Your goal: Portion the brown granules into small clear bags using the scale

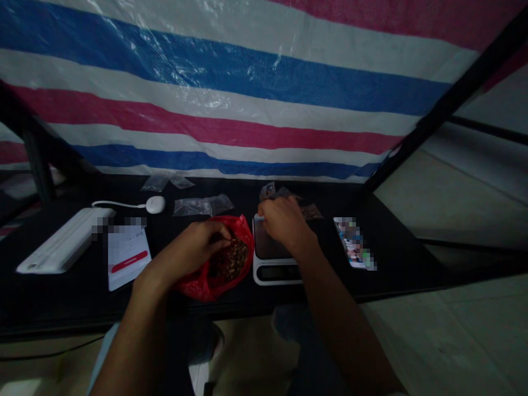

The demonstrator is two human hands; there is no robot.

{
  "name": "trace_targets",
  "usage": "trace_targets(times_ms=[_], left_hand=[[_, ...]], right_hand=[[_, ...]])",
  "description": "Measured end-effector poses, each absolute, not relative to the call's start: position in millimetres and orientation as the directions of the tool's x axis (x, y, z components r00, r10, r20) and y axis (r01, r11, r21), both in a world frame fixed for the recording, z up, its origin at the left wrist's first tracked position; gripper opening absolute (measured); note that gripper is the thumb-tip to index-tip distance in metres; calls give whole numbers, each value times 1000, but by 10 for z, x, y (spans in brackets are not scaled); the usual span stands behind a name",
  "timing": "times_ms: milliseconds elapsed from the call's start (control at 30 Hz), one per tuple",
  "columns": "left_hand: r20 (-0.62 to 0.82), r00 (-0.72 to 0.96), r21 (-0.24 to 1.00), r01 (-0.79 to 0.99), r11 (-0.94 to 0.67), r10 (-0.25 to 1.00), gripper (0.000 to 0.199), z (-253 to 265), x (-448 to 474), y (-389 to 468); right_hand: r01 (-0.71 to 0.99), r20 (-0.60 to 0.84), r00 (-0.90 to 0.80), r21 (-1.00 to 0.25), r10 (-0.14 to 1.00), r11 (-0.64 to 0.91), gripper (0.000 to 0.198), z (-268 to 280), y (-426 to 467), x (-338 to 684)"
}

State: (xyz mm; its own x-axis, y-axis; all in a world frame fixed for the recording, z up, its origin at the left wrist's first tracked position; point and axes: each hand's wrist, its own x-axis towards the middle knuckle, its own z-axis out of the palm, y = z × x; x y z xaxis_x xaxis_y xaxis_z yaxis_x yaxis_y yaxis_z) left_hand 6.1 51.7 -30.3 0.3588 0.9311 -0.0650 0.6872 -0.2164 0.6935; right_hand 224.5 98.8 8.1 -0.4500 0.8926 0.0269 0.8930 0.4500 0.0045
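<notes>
Tabletop [398, 258] beneath scale [269, 247] (sheeting [247, 91] behind)

Crinkled glossy plastic bag [205, 288], smooth plastic scale [267, 246]

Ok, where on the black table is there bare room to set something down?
Free: the black table right of the rightmost phone, out to the edge; a narrower patch between that phone and the right forearm. Crowded: the red bag and scale, side by side, left hand at one, right hand at the other.
</notes>
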Motion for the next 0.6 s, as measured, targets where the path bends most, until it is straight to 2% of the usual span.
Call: trace_targets(times_ms=[100,200,267,333,467,600], left_hand=[[-36,356,696,680,-233,934,16,-313,60,519],[7,353,701,665,-257,935,16,-313,56,520],[47,355,698,657,-285,934,17,-293,70,522],[89,352,691,652,-313,932,17,-250,112,531],[186,392,663,627,-409,901,15,-99,303,587],[270,490,605,584,-542,829,15,44,586,727]], right_hand=[[872,54,-482,-68,875,484,26,100,1015,2287],[796,144,-515,-286,845,533,24,173,1047,2451],[735,191,-485,-440,854,516,21,236,1052,2609],[699,202,-439,-536,875,474,19,284,1041,2756],[642,148,-413,-652,899,403,18,285,1012,2899],[607,81,-440,-708,894,363,18,220,1015,2901]])
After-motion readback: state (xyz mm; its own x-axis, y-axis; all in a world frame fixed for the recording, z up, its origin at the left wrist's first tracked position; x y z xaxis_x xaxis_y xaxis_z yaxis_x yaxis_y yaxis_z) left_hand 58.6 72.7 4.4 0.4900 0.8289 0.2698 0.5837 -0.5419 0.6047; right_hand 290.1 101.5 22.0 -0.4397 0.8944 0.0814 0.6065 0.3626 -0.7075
